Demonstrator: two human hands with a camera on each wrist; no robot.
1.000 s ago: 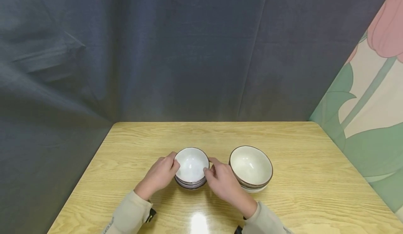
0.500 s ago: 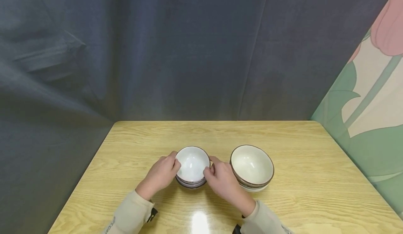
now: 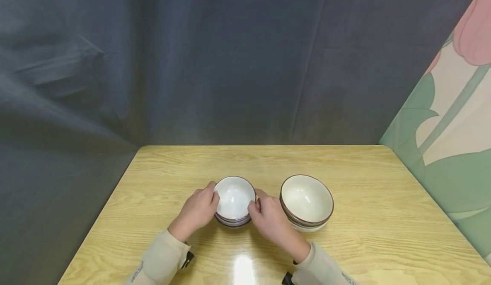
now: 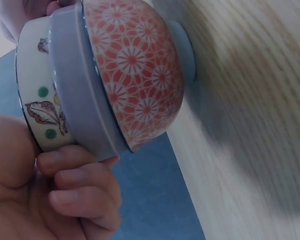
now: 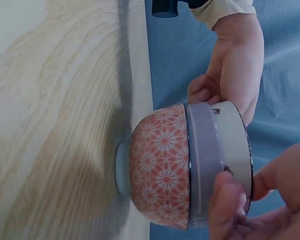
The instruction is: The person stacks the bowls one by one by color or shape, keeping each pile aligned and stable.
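Three nested bowls stand on the wooden table in front of me. On top is a white bowl (image 3: 233, 199) with a dark rim and painted leaves and green dots outside. Below it sits a lavender-grey bowl (image 4: 82, 85), and at the bottom a red bowl (image 5: 160, 165) with white flowers. My left hand (image 3: 198, 210) pinches the white bowl's rim at its left side, thumb over the inside. From the opposite side, my right hand (image 3: 273, 220) pinches the same rim. The red bowl's pale foot appears to rest on the table in both wrist views.
Just right of my right hand is another stack, topped by a larger cream bowl (image 3: 307, 200) with a brown rim. A dark cloth (image 3: 238, 63) hangs behind the wooden table (image 3: 383, 234). A tulip-patterned surface (image 3: 456, 148) borders its right side.
The head view has shifted slightly. Both hands keep their hold on the white bowl's rim, and neither stack has visibly moved on the table.
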